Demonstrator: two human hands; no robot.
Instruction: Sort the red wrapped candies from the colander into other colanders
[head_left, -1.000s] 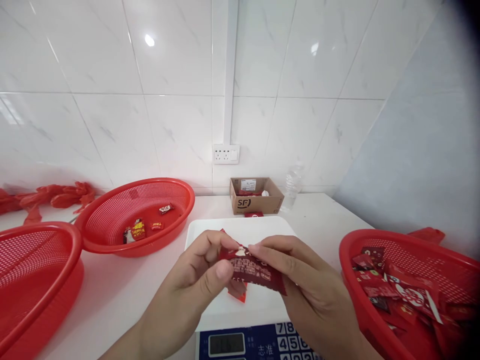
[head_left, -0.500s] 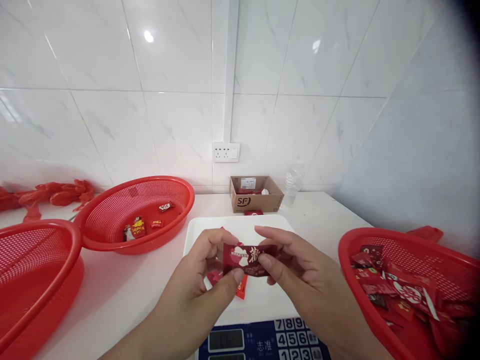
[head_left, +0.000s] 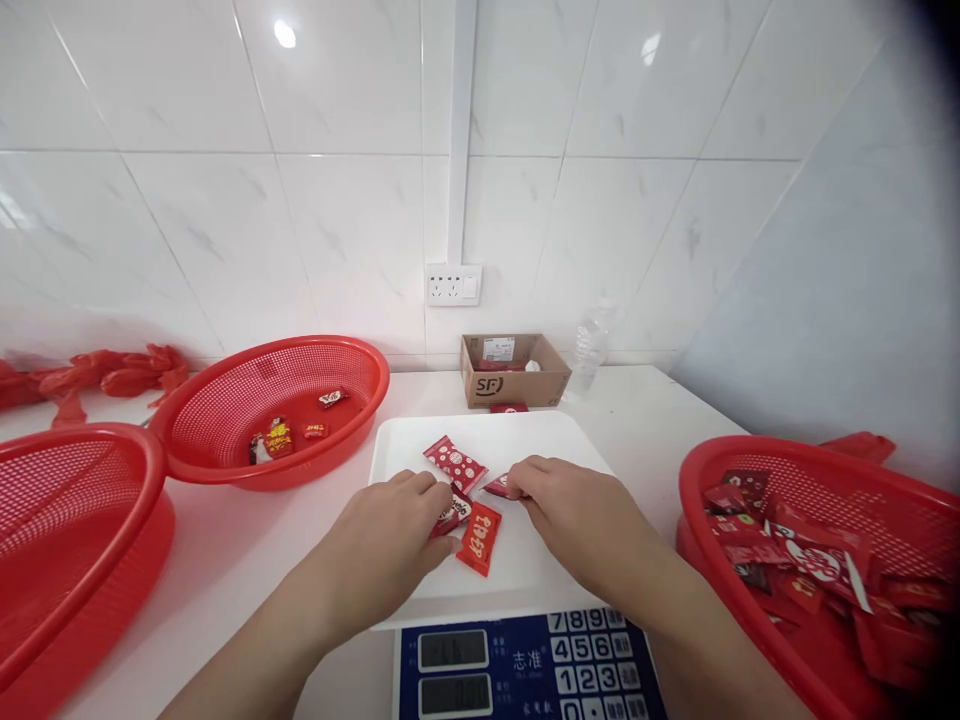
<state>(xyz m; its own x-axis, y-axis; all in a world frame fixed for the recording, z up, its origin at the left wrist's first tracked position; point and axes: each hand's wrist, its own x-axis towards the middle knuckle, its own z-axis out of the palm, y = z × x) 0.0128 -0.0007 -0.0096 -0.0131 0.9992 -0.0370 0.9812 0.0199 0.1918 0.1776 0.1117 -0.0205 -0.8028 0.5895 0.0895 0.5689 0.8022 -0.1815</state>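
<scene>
Both hands rest low on the white tray (head_left: pixel 555 440) of a blue scale (head_left: pixel 525 665). My left hand (head_left: pixel 390 540) lies knuckles up, its fingers curled over a dark red snack packet (head_left: pixel 451 514) by its fingertips. My right hand (head_left: pixel 581 520) pinches the end of another small red packet (head_left: pixel 498 487). A bright red packet (head_left: pixel 479 537) lies flat between the hands, and a red packet with white dots (head_left: pixel 454 463) lies just beyond them.
A red basket (head_left: pixel 817 575) full of red packets stands at the right. Another red basket (head_left: pixel 277 415) at the left back holds three packets; a third red basket (head_left: pixel 67 540) sits at the near left. A cardboard box (head_left: pixel 514 370) and a clear bottle (head_left: pixel 589 345) stand by the tiled wall.
Both hands have dropped from holding one dark red packet up between them down onto the scale tray, where packets now lie. The camera view has tipped downward a little.
</scene>
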